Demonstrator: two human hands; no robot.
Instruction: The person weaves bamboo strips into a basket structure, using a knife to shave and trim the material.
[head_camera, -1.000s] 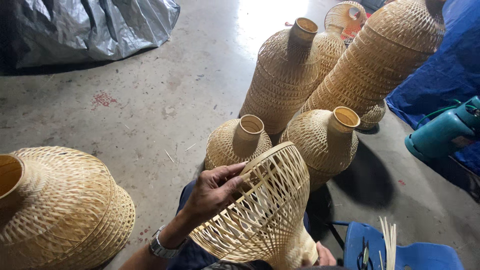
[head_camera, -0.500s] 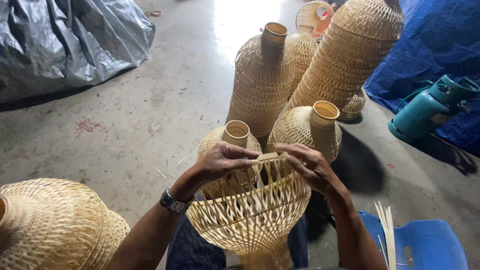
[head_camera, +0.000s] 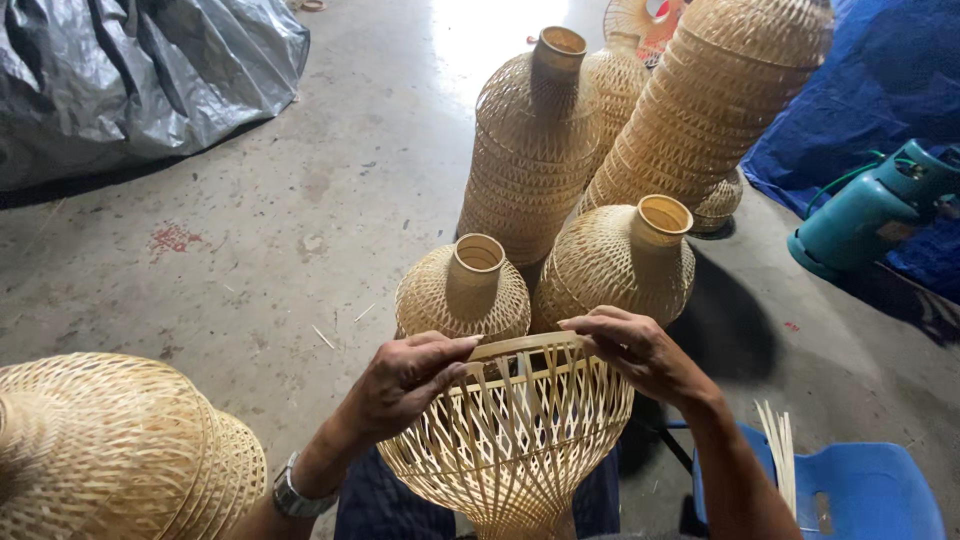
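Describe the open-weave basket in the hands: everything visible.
The open-weave basket is pale bamboo-like strip, woven in a loose crisscross lattice with gaps throughout. It is bulbous, narrowing toward the bottom of the frame, with a flat band rim facing up. It sits above the person's lap. The left hand and right hand both grip its rim, one on each side.

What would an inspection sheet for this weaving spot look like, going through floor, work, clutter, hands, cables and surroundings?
Surface: bare concrete floor, stained.
Job's things: open-weave bamboo shade, rim up.
Clutter: finished woven shades, loose strips.
Grippers: left hand and right hand both pinch the shade's rim.
Cables: green hose by the teal cylinder.
Surroundings: grey tarp, blue tarp, blue chair.
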